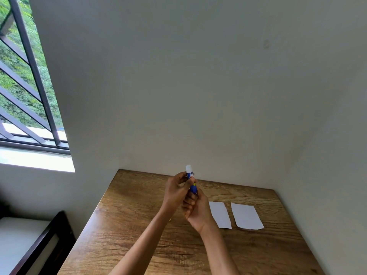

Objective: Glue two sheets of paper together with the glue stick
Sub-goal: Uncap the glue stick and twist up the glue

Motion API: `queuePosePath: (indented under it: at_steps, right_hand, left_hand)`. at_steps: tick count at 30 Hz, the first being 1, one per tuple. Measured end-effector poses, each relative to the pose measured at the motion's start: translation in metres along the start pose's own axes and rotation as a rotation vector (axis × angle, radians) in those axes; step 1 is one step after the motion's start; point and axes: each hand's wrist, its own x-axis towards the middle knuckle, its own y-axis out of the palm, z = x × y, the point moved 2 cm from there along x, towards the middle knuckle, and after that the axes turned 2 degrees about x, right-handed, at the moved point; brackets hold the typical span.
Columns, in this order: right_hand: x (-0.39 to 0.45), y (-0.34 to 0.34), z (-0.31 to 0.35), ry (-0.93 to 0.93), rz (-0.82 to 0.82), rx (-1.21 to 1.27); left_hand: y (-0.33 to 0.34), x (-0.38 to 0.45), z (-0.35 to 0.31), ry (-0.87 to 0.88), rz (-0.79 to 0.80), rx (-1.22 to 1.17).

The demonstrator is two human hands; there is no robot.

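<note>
A blue glue stick (192, 180) with a white top end stands upright in the air above the wooden table (139, 225). My right hand (196, 212) grips its lower end from below. My left hand (177, 190) pinches its upper part from the left. Whether the white end is a cap or bare glue I cannot tell. Two white paper sheets lie flat on the table to the right of my hands: the nearer sheet (221, 215) is partly behind my right hand, and the other sheet (247, 216) lies a small gap further right.
The table sits in a corner, with grey walls close behind and on the right. A barred window (25, 86) is at upper left. A dark wooden frame with a white surface (29, 245) stands left of the table.
</note>
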Motion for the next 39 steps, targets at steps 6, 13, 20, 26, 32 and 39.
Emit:
queuePosePath:
  at_steps: [6,13,20,26,32,39]
  right_hand:
    - [-0.001,-0.002,-0.007,-0.088,0.12,0.023]
    - [0.001,-0.002,-0.009,-0.038,0.092,0.011]
    - [0.003,-0.004,-0.002,0.026,0.105,-0.044]
    - [0.004,-0.006,-0.009,-0.01,0.036,-0.04]
    - [0.004,-0.017,-0.012,-0.005,0.102,0.053]
    - [0.011,-0.029,-0.01,-0.191,-0.057,-0.415]
  left_hand:
    - [-0.005,0.001,0.004,0.007,-0.039,-0.06]
    - [-0.007,0.003,0.009,-0.021,0.008,-0.098]
    - [-0.007,0.0,0.011,-0.012,0.027,-0.08]
    - [-0.001,-0.002,0.013,-0.053,-0.015,-0.14]
    - [0.001,-0.003,0.02,-0.041,0.013,-0.042]
    - [-0.002,0.0,0.031,0.062,0.031,0.098]
